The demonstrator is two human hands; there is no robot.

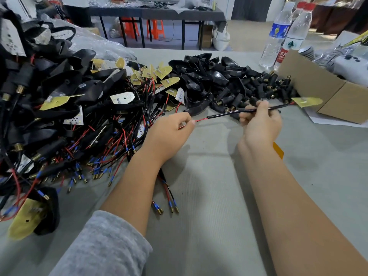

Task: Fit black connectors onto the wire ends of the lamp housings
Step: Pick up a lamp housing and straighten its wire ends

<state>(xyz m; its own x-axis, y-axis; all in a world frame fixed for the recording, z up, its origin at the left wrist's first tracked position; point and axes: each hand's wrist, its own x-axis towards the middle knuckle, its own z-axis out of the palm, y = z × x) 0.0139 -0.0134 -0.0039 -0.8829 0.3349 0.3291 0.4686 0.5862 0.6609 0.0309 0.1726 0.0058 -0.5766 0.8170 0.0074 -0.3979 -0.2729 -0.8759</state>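
While left hand (169, 134) pinches the red wire end and right hand (260, 124) grips the sheathed wire (229, 114) above the bench (209, 196), I see no connector fitted yet; connector pile (266, 86) and wired boards (79, 120) wait.

Left hand (171, 132) is pinching the red wire end (200, 119); right hand (260, 122) is gripping the black sheathed cable (229, 114), yellow board (307, 101) hanging off its far end. Black connectors (264, 86) are lying piled behind, wired housings (59, 108) heaped left, cardboard box (326, 90) right.
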